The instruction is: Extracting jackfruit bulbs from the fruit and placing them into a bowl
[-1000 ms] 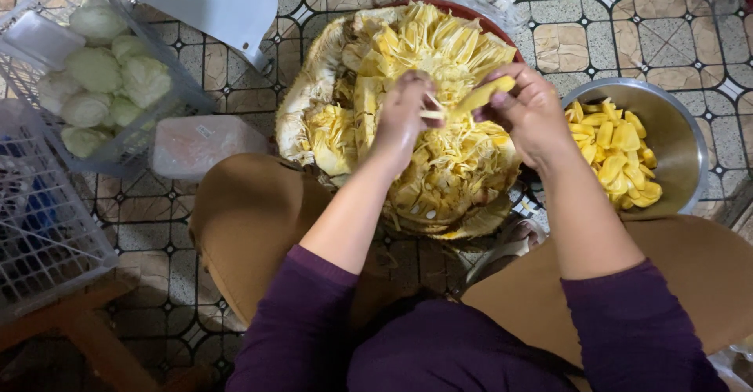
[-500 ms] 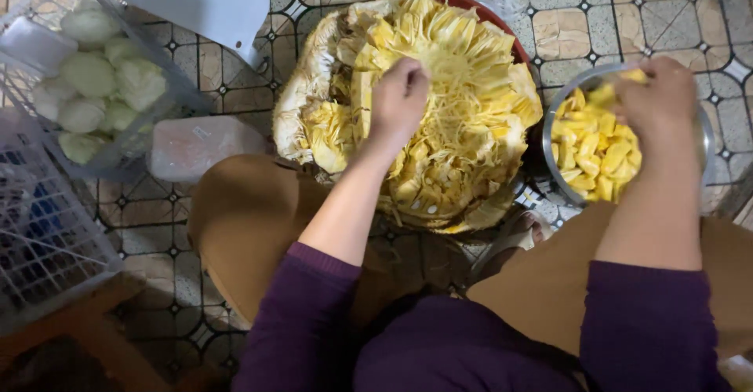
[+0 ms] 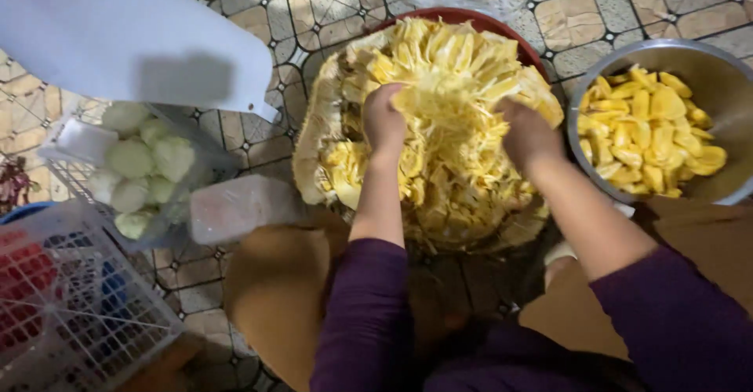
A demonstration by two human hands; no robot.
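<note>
- Opened jackfruit (image 3: pixel 439 141) sits cut side up in a red basin (image 3: pixel 471 17) on the tiled floor (image 3: pixel 314 0), right btwn the person's knees, so both hands reach in easily.
- Left hand (image 3: pixel 383 121): fingers curled into the yellow fibres near the fruit's left-centre, gripping strands; pod in grip? can't tell.
- Right hand (image 3: pixel 527 133): curled too, dug into the flesh toward the fruit's right edge; fingertips buried, so what it grips can't be told.
- Steel bowl (image 3: pixel 710 62) just right of basin, near the right hand; holds a heap of cleaned yellow pods (image 3: pixel 647 129).
- Left of fruit: clear bag (image 3: pixel 145 164) w/ pale green round pieces, white wire basket (image 3: pixel 70 298) at lower left.
</note>
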